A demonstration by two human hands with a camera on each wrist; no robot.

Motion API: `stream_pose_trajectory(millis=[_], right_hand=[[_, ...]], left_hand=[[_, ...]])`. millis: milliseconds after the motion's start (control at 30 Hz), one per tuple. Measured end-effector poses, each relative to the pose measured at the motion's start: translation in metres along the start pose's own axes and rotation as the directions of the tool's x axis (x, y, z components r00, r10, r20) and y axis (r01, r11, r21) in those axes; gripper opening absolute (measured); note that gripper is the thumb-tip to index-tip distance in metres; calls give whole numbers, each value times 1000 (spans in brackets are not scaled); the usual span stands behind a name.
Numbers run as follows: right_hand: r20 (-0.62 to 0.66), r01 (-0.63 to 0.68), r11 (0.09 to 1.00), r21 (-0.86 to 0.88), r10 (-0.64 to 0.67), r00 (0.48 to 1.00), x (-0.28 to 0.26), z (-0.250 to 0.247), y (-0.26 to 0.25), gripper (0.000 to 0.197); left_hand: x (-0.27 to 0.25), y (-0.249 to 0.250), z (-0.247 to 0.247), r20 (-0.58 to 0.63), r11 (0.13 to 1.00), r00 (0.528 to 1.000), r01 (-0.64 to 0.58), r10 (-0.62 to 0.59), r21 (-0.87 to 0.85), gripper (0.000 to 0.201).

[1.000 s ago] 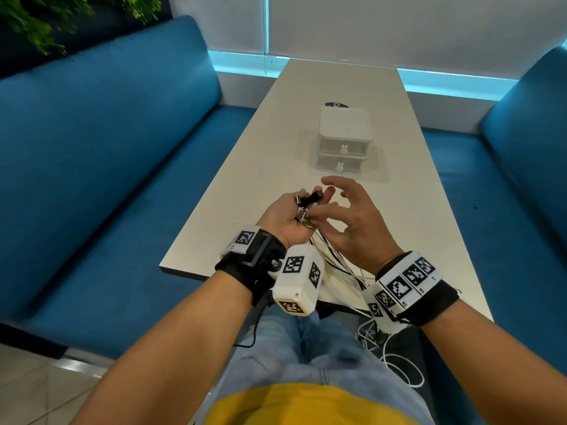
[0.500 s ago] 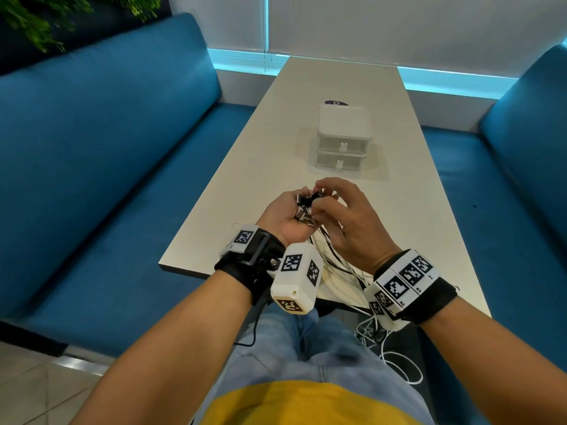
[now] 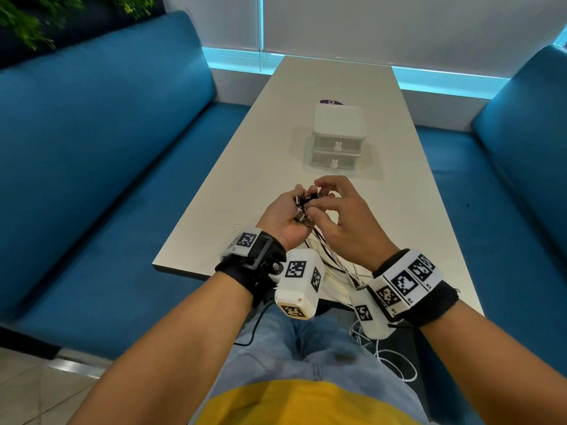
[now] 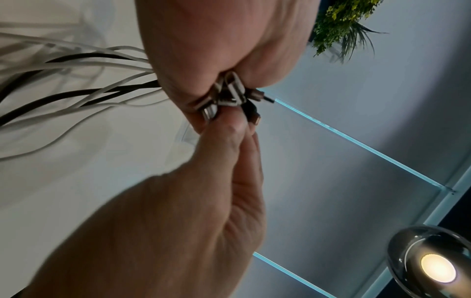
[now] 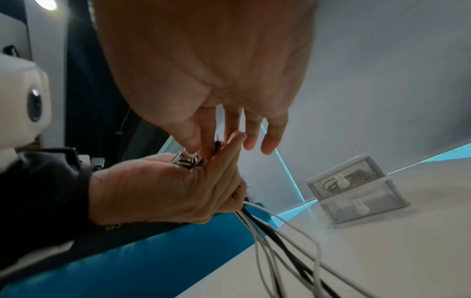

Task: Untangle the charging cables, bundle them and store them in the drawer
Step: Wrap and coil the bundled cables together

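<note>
Several white and black charging cables (image 3: 334,265) run from the table's near edge up into my left hand (image 3: 294,204), which grips them just below their plugs (image 3: 302,216). The metal and black plug ends (image 4: 226,94) stick out of the fist in a cluster (image 5: 188,159). My right hand (image 3: 322,197) pinches a black plug (image 3: 313,197) at the top of that cluster between thumb and forefinger, its other fingers loosely spread (image 5: 267,137). The cables (image 5: 280,242) hang down from the fist. Some white loops (image 3: 395,363) dangle past my lap.
A white two-drawer unit (image 3: 337,139) stands mid-table beyond my hands, both drawers closed, with cables visible inside the top one (image 5: 346,179). The long white table (image 3: 399,210) has blue sofas (image 3: 107,148) on both sides. A plant (image 4: 341,30) hangs at the upper left.
My right hand's fingers, spread above the plugs a second ago, have closed onto the black plug. The left hand keeps its grip in the same place.
</note>
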State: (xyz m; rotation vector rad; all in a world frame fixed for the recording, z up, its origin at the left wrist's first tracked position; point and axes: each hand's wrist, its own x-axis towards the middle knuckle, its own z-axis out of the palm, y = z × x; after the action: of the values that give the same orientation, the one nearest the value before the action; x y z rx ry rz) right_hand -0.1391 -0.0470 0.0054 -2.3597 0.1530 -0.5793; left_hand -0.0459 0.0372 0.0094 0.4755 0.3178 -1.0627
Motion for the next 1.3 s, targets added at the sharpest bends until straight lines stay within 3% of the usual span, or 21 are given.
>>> stream_pose_trajectory(millis=[200, 333, 500, 633, 767, 933, 1100, 1300], right_hand=[[-32, -36, 993, -117, 33, 999, -1, 2, -3, 10], [-115, -36, 997, -66, 28, 993, -2, 2, -9, 9], [-116, -12, 1000, -6, 11, 993, -3, -4, -7, 5], [-109, 116, 992, 47, -111, 988, -3, -4, -4, 23], [-95, 280, 957, -79, -287, 953, -3, 4, 1, 28], [-162, 341, 925, -169, -367, 916, 3, 7, -2, 24], [-90, 223, 974, 28, -220, 971, 4, 0, 3, 26], [-91, 148, 979, 138, -136, 986, 1, -4, 6, 34]], left_hand=[[1, -3, -1, -35, 999, 999, -28, 29, 33, 17], [1, -2, 3, -38, 999, 999, -26, 27, 24, 22], [2, 4, 1, -30, 996, 998, 56, -58, -72, 23], [1, 2, 0, -42, 997, 997, 68, -70, -34, 14], [-2, 4, 1, -27, 991, 992, 122, -124, -49, 21], [-11, 8, 12, -40, 982, 989, 144, -140, 120, 45], [-12, 8, 10, -32, 985, 992, 127, -124, 115, 22], [-7, 9, 8, -17, 980, 993, 120, -119, 160, 35]])
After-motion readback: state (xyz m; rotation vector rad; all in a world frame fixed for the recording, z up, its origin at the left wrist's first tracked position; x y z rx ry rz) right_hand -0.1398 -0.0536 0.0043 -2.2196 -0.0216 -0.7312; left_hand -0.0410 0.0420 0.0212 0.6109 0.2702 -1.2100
